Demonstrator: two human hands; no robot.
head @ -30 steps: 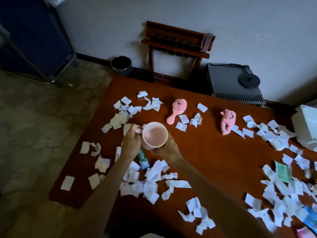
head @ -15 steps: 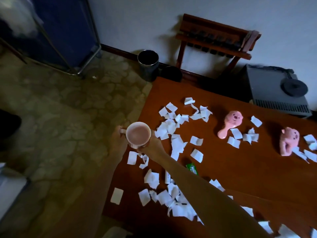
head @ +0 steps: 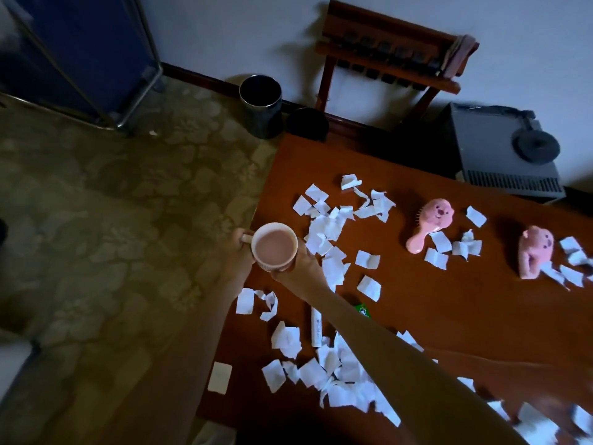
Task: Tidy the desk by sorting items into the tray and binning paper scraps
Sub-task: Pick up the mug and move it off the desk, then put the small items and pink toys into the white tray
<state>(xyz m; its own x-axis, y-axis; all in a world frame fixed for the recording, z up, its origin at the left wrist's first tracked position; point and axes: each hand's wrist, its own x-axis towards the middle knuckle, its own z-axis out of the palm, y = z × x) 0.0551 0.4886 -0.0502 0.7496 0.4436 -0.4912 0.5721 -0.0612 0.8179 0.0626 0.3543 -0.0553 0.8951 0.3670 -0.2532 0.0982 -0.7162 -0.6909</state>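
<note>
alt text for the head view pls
Two hands hold a mug at the left edge of a wooden desk strewn with white paper scraps: the left hand grips its handle, the right hand cups its side. A pink hairbrush and pink plush toy lie farther right.

- The room is dim and underexposed, with muted colours and near-black corners.
- Light falls from the right: the pink brush and the wooden rack throw soft shadows leftward.
- White paper scraps are the brightest patches on the dark red surface.
- The pale mug reads clearly; the left hand and right hand gripping it are shaded.
- Scraps at the lower right edge smear into blur.
- Wide-angle distortion tilts the blue cabinet.
</note>
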